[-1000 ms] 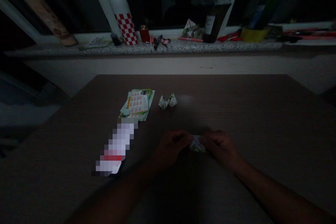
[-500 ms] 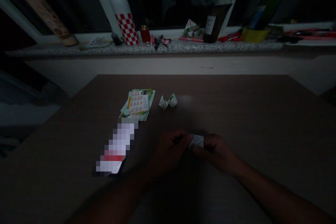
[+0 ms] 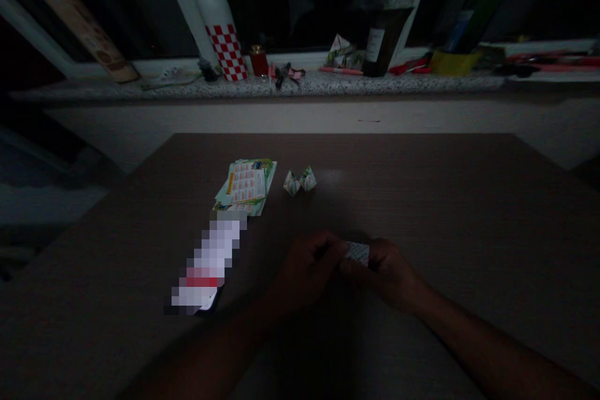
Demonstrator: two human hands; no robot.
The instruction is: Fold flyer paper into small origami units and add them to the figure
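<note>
A small piece of folded paper (image 3: 359,252) with rows of print is pinched between my two hands above the table's near middle. My left hand (image 3: 313,267) grips its left side, with thumb and fingers closed. From the right, my right hand (image 3: 390,274) is closed on its lower and right edges. The fingers cover much of the paper, so its full shape is hidden. Farther back on the table stand two small folded paper shapes (image 3: 300,181), touching or nearly so. Left of them lies a stack of printed paper sheets (image 3: 247,185).
A phone (image 3: 209,262) with a blurred, lit screen lies left of my hands on the brown table (image 3: 445,200). Along the granite windowsill (image 3: 300,92) stand a red-checked white bottle (image 3: 227,44), a small red jar (image 3: 258,61) and a dark labelled container (image 3: 379,44).
The folded paper has shifted slightly right and turned a little between my fingers. My left fingertips and right thumb have moved slightly. Everything else stays put.
</note>
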